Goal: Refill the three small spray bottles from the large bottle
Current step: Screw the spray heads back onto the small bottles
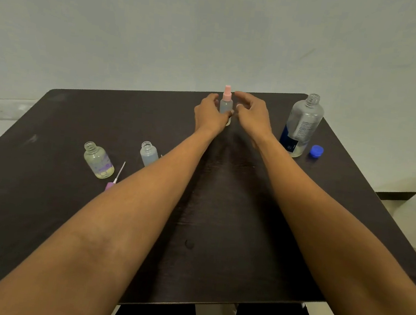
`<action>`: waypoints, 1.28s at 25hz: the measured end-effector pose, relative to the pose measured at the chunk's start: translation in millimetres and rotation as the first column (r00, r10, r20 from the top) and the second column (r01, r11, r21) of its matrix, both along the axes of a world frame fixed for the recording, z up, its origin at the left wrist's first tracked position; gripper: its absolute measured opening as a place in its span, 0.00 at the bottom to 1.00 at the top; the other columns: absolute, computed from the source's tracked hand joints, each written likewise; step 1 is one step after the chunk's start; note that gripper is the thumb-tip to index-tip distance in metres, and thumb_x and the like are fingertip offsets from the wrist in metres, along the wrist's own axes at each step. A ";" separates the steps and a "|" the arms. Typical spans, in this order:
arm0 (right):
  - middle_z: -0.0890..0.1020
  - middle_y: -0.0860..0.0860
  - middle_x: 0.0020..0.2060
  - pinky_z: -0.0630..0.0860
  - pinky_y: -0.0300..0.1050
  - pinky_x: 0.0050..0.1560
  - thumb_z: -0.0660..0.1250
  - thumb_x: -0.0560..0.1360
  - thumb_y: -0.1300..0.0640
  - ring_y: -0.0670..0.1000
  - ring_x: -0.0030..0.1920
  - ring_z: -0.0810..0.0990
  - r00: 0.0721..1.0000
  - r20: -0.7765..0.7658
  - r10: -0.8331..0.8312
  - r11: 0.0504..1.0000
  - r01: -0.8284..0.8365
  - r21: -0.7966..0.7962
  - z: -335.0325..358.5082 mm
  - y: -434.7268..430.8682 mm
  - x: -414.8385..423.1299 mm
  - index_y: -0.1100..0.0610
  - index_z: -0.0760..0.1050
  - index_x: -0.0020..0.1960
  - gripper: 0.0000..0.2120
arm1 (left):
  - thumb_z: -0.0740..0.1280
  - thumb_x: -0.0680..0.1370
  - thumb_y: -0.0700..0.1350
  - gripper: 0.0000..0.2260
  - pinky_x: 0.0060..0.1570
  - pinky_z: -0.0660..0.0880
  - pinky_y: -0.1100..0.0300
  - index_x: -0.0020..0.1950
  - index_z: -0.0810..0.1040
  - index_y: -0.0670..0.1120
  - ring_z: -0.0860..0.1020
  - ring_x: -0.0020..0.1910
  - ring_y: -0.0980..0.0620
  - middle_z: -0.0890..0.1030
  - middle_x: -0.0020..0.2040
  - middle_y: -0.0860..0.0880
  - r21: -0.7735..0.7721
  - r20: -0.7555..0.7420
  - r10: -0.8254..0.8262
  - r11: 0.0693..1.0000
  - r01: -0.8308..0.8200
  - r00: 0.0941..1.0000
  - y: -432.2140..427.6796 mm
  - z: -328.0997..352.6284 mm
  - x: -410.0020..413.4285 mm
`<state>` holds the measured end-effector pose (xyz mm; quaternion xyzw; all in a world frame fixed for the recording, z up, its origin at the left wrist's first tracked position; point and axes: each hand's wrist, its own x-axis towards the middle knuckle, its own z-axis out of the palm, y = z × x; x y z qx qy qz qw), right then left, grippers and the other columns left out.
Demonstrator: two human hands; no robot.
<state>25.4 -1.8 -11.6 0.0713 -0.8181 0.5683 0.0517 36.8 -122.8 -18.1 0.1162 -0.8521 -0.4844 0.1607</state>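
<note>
**Pink-Topped Bottle Held Ready for Uncapping**

The pink-topped spray bottle [226, 104] stands upright at the far middle of the tabletop [43, 204], its sprayer on. The left hand [210, 114] has its grip closed round the bottle's body, thumb across the front. The right hand [251, 113] is just beside the pink head, its grip loosely spread and holding nothing that can be seen. To the right the large bottle [304, 123] stands uncapped, its blue cap [316, 151] next to it. Well to the left stand a yellowish small bottle [98, 160] and a bluish small bottle [148, 154], both with open necks. A purple sprayer [114, 181] lies near them.

The step in hand looks to be unscrewing the pink sprayer. It would go best if the left hand pins the base to the tabletop while the right pinches the collar, not the nozzle, and turns. Any dip tube should then be lifted straight up, so it neither drips nor tips the light bottle.
</note>
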 end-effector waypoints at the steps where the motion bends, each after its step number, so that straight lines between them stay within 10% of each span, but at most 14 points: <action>1: 0.77 0.49 0.73 0.73 0.48 0.74 0.62 0.83 0.64 0.48 0.73 0.75 1.000 -0.011 -0.011 1.000 0.011 0.008 2.4 2.0 3.6 0.53 0.75 0.76 0.22 | 0.77 0.77 0.47 0.30 0.71 0.74 0.51 0.77 0.72 0.43 0.78 0.70 0.47 0.79 0.72 0.45 -0.021 -0.008 0.002 1.000 -0.003 1.000 -0.9 2.6 4.4; 16: 0.83 0.49 0.65 0.81 0.51 0.66 0.68 0.83 0.60 0.45 0.66 0.82 0.948 -0.241 0.207 0.923 -0.271 -0.273 50.3 19.8 180.9 0.54 0.77 0.73 0.18 | 0.73 0.80 0.46 0.16 0.51 0.76 0.74 0.68 0.80 0.50 0.82 0.57 0.64 0.84 0.60 0.58 0.049 -0.351 -0.114 0.989 0.139 0.930 -31.4 66.6 227.5; 25: 0.84 0.44 0.62 0.77 0.29 0.59 0.70 0.82 0.59 0.39 0.62 0.81 0.888 -0.342 0.309 0.944 -0.241 0.227 32.4 8.2 206.2 0.50 0.80 0.69 0.17 | 0.74 0.80 0.47 0.19 0.55 0.75 0.73 0.70 0.78 0.50 0.80 0.61 0.61 0.81 0.64 0.55 0.033 -0.289 0.047 0.999 -0.039 0.956 -94.1 36.3 253.0; 32: 0.80 0.46 0.69 0.76 0.49 0.70 0.68 0.77 0.66 0.48 0.70 0.76 0.665 -0.248 0.704 0.523 -0.250 0.814 -2.9 -37.0 191.3 0.50 0.81 0.69 0.23 | 0.77 0.77 0.48 0.30 0.69 0.75 0.55 0.77 0.71 0.44 0.77 0.71 0.51 0.77 0.73 0.47 -0.112 -0.028 0.056 0.992 -0.059 0.998 -123.2 -5.0 218.1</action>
